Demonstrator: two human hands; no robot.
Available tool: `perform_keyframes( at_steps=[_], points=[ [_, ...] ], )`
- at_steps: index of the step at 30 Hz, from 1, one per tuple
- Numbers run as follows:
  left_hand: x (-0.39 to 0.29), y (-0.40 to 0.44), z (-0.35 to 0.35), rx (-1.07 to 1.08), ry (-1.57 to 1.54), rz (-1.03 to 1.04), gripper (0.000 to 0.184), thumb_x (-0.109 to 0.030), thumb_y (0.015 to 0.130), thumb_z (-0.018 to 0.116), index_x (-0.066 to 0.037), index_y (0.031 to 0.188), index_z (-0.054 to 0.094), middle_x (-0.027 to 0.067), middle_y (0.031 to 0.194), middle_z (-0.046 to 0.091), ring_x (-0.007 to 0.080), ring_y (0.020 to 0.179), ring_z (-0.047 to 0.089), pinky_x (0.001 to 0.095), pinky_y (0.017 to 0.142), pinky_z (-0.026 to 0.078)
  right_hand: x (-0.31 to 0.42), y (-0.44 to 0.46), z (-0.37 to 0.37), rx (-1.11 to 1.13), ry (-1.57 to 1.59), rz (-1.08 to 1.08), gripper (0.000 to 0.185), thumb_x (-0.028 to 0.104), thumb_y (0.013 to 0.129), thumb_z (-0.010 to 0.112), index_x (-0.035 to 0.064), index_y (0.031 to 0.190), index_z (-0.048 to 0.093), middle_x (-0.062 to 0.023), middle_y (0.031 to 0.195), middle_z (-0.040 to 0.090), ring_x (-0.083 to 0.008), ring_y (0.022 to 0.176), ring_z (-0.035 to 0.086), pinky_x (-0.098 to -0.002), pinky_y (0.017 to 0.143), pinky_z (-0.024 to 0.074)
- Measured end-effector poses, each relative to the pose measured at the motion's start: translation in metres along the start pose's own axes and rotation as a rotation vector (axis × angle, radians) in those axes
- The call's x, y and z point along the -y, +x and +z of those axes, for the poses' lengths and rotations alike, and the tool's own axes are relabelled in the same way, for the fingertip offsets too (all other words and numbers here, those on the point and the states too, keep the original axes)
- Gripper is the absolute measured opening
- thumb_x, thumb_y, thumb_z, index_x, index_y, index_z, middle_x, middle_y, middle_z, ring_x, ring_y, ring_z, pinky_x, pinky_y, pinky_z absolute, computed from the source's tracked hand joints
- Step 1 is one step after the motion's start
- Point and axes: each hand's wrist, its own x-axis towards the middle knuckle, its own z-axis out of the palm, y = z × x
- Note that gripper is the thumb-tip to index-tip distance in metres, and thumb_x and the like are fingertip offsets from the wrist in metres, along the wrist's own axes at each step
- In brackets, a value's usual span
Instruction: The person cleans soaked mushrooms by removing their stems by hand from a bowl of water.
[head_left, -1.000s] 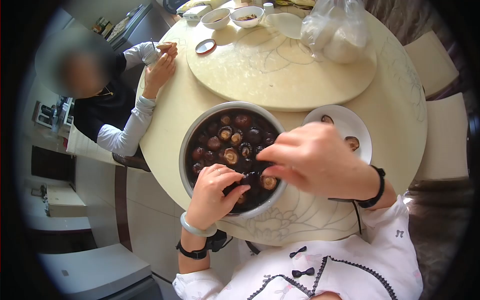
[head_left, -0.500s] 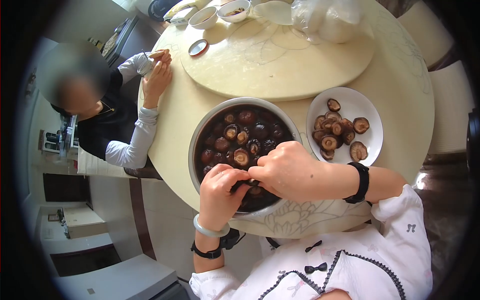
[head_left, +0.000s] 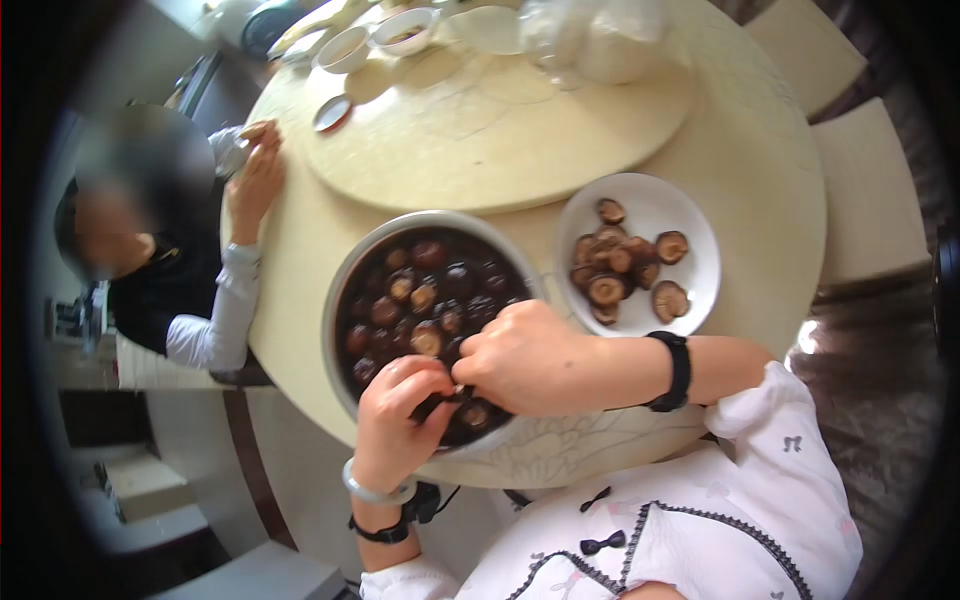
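Note:
My left hand is over the near side of a metal basin, its thumb and fingers closed round a dark mushroom that shows only in part. My right hand meets it from the right, knuckles up, its fingertips pinched at the same mushroom. Dark liquid fills the basin, and many brown shiitake mushrooms float in it, one with its pale underside up. Right of the basin, a white plate bears a pile of shiitake mushrooms.
A raised round turntable covers the table's far part. On it are a red-rimmed lid, white bowls and a plastic bag. Another person sits at the left, with hands near the table edge. Chairs stand at the right.
The whole view has shifted, so the table and basin appear further left and slightly lower. Both hands stay together over the basin, with only small finger movement.

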Motion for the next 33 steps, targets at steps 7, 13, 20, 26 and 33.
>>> perform_keyframes(
  at_steps=[7, 13, 20, 26, 33],
  points=[
    [-0.007, 0.002, -0.003, 0.116, -0.013, -0.115, 0.021, 0.006, 0.071, 0.074, -0.002, 0.09, 0.07, 0.0114, 0.096, 0.067, 0.031, 0.083, 0.065, 0.0371, 0.076, 0.053, 0.003, 0.002, 0.004, 0.047, -0.05, 0.023, 0.009, 0.014, 0.078, 0.066, 0.0087, 0.084, 0.07, -0.0079, 0.084, 0.066, -0.0251, 0.078, 0.071, -0.0378, 0.068, 0.0542],
    [-0.009, 0.003, -0.009, -0.13, 0.054, -0.123, 0.025, 0.004, 0.077, 0.074, -0.001, 0.101, 0.071, 0.0132, 0.1, 0.067, 0.0286, 0.086, 0.066, 0.036, 0.076, 0.053, 0.005, -0.002, -0.02, -0.119, -0.042, -0.014, 0.017, 0.012, 0.077, 0.066, 0.0049, 0.091, 0.059, -0.009, 0.088, 0.059, -0.0251, 0.08, 0.067, -0.0376, 0.067, 0.0537],
    [0.007, 0.016, -0.013, 0.022, 0.37, -0.056, 0.049, -0.021, 0.085, 0.076, 0.001, 0.125, 0.058, 0.0175, 0.106, 0.065, 0.0354, 0.094, 0.063, 0.0426, 0.083, 0.05, -0.003, 0.002, -0.015, -0.115, -0.118, 0.094, 0.032, 0.019, 0.085, 0.067, -0.0001, 0.109, 0.058, -0.0105, 0.09, 0.061, -0.0251, 0.08, 0.068, -0.0348, 0.066, 0.0533],
    [0.017, 0.026, -0.009, 0.05, 0.333, -0.054, 0.038, -0.014, 0.086, 0.073, -0.002, 0.119, 0.061, 0.0155, 0.098, 0.067, 0.0339, 0.089, 0.065, 0.0412, 0.078, 0.051, -0.006, 0.003, -0.008, -0.114, -0.147, 0.055, 0.03, 0.024, 0.087, 0.068, 0.0051, 0.11, 0.061, -0.0067, 0.082, 0.062, -0.0238, 0.072, 0.068, -0.0354, 0.064, 0.0528],
    [-0.004, 0.018, -0.006, -0.05, 0.123, -0.108, 0.019, -0.002, 0.08, 0.074, -0.001, 0.098, 0.07, 0.0132, 0.093, 0.066, 0.0315, 0.081, 0.065, 0.0381, 0.071, 0.053, -0.004, 0.003, -0.011, -0.126, -0.05, 0.046, 0.023, 0.028, 0.086, 0.07, 0.0084, 0.093, 0.063, -0.0057, 0.079, 0.062, -0.024, 0.071, 0.068, -0.0371, 0.064, 0.0522]
  ],
)
